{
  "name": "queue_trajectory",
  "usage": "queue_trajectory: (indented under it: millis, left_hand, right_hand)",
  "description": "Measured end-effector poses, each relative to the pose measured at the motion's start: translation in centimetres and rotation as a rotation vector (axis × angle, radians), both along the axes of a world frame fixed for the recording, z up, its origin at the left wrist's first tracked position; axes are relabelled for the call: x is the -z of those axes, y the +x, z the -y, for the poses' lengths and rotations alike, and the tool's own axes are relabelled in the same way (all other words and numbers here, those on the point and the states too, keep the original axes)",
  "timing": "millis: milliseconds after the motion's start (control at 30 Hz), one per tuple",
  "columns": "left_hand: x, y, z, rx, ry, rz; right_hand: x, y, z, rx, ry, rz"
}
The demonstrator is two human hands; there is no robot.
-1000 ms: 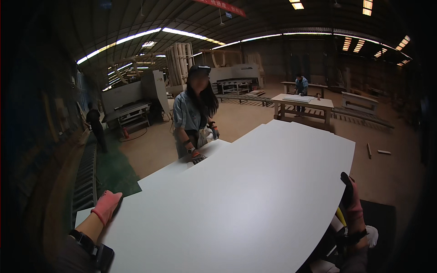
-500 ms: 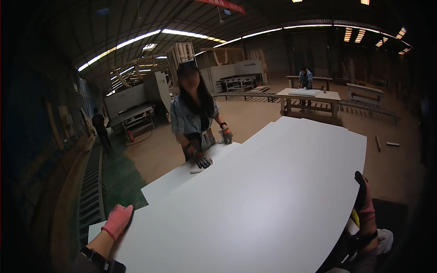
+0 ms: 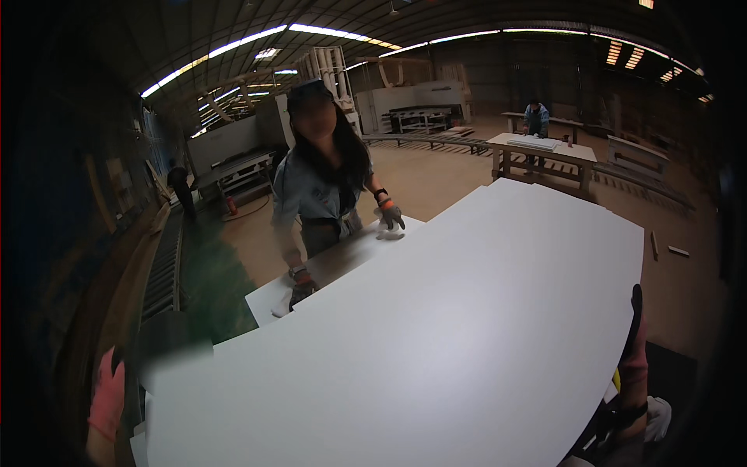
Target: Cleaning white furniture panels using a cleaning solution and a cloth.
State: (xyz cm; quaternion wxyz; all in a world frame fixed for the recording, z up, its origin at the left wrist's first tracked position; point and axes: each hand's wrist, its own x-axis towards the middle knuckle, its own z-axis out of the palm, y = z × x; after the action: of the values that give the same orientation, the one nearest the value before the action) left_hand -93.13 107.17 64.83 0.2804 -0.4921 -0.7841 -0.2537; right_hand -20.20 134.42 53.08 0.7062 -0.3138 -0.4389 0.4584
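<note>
A large white panel (image 3: 405, 335) fills the space in front of me, with edges of other white panels showing beneath it. My left hand (image 3: 107, 397), in a pink glove with a dark palm, is raised off the panel's left edge. Its fingers are apart and hold nothing. Against the right edge rests my right hand (image 3: 636, 342), also gloved in pink and dark, fingers stretched along the edge and partly hidden in shadow. Across the panel, a co-worker (image 3: 327, 179) in grey-and-orange gloves leans over the far-left side, hands on or just above a white surface.
A roller conveyor (image 3: 165, 272) runs along the left, beside a green floor area. Further back, another person (image 3: 535, 118) works at a wooden table (image 3: 576, 150). Wood offcuts (image 3: 678, 251) lie on the floor at right. A red fire extinguisher (image 3: 231, 205) stands at far left.
My left hand has come off the panel and moved left and down. My right hand stays at the right edge. The co-worker's near hand slid left, and the view has shifted slightly.
</note>
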Motion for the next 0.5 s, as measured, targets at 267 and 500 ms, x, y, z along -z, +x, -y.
queue_trajectory:
  millis: [267,500]
  left_hand:
    - [3.4,16.2,3.5,0.128,0.291,0.819]
    - [5.3,23.6,-1.6,0.276,0.332,1.135]
  right_hand:
    - [1.6,0.9,-3.9,-0.335,0.162,-0.207]
    - [1.9,5.5,-9.1,-0.298,0.084,-0.081]
